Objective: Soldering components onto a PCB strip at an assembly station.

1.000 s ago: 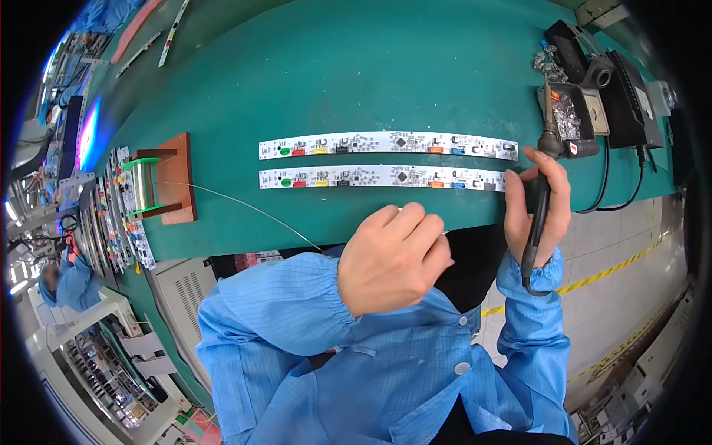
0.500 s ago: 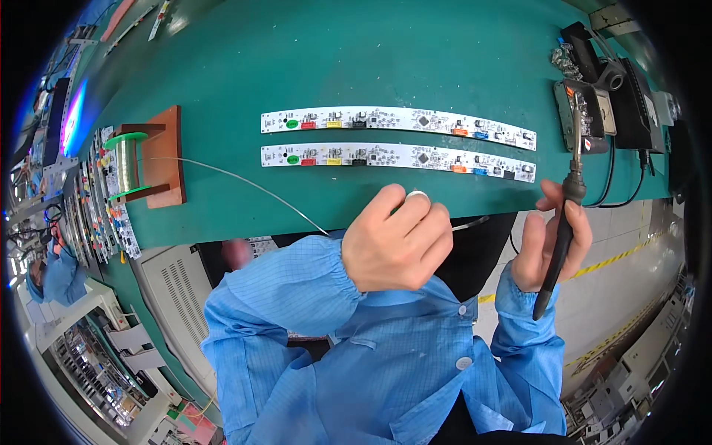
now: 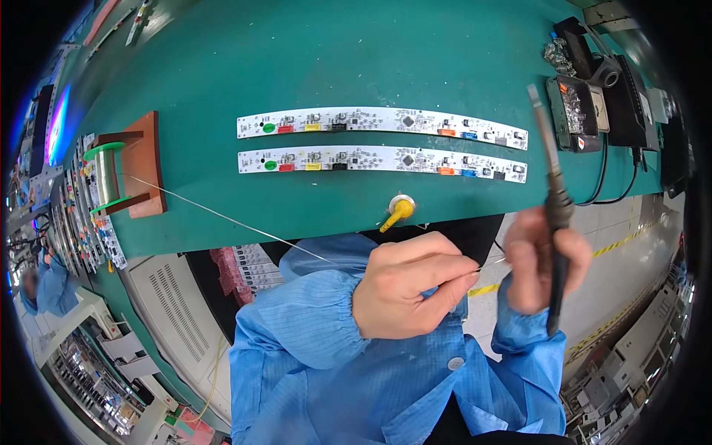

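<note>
I count two hands on my feed, both bare, at the ends of two blue woven sleeves with gathered cuffs (image 3: 337, 300). The left hand (image 3: 408, 289), low and just right of centre, has thumb and forefinger pinched together, the other fingers curled under; a short bit of thin, bright solder wire (image 3: 230, 219) pokes out past the tips. I see one long run of that wire slanting down from the left, but sleeve and hand hide the stretch between. The right hand (image 3: 528, 263), right of centre and motion-blurred, has its fingers closed around one soldering iron (image 3: 547, 141), a slim dark handle with a ribbed collar and a metal shaft pointing up.

Across the middle of the frame lie two circuit boards (image 3: 386, 121), long white strips, one above the other with a narrow gap, apart from both hands. Each carries one green oval plus red, yellow, black, orange and blue blocks.

At left I have one spool (image 3: 107, 174) with two green flanges, on a smooth brown stand (image 3: 141, 167). One yellow rod-like piece (image 3: 397, 215) on a round, pale base sits near the front edge of the matte green table (image 3: 334, 67). Upper right, one black tray (image 3: 552, 111) holds shiny scraps.
</note>
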`<state>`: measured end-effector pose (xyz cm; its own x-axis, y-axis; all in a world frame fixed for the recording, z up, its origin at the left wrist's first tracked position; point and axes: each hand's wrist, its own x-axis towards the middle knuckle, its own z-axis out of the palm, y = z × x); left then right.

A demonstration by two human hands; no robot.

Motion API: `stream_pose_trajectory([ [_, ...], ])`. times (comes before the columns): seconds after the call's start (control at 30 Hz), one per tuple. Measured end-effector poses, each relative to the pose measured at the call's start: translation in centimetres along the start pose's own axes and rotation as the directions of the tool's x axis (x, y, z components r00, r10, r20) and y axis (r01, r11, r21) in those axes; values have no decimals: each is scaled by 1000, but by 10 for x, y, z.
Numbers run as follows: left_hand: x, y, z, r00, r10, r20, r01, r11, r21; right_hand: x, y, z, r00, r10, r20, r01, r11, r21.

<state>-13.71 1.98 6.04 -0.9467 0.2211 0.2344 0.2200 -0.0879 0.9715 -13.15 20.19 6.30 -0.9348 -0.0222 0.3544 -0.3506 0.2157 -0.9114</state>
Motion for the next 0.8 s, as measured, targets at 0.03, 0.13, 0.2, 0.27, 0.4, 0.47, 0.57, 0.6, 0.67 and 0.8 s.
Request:
stream_pose_trajectory([
  [0.03, 4, 0, 1, 1000, -2, 10, 2, 1000, -9, 5, 7, -10, 997, -54, -56, 51, 998, -44],
  [0.13, 13, 0, 2, 996, 78, -39, -72, 986, 151, 28, 17, -47, 994, 5, -113, -2, 1000, 30],
  [0.2, 19, -7, 7, 970, 177, -167, -106, 925, 366, 44, 21, -63, 999, 33, -32, -28, 989, 144],
  [0.27, 29, -8, 9, 972, 176, -157, -92, 896, 435, 52, 18, -72, 996, 85, 23, -87, 984, 153],
  [0.4, 39, -21, 20, 963, 202, -177, -95, 873, 479, 65, 19, -85, 975, 209, 76, -216, 970, 110],
  [0.47, 37, -26, 21, 961, 212, -175, -94, 850, 518, 70, 27, -82, 965, 226, 131, -241, 964, 114],
  [0.57, 39, -29, 23, 966, 211, -152, -102, 846, 524, 73, 26, -85, 946, 304, 114, -315, 943, 104],
  [0.6, 39, -30, 23, 966, 214, -148, -106, 842, 528, 74, 26, -84, 937, 329, 115, -342, 933, 112],
  [0.67, 40, -30, 22, 966, 217, -142, -111, 840, 531, 74, 27, -83, 936, 334, 113, -344, 935, 90],
  [0.8, 40, -30, 21, 966, 221, -136, -119, 844, 524, 75, 31, -86, 931, 340, 131, -352, 932, 84],
])
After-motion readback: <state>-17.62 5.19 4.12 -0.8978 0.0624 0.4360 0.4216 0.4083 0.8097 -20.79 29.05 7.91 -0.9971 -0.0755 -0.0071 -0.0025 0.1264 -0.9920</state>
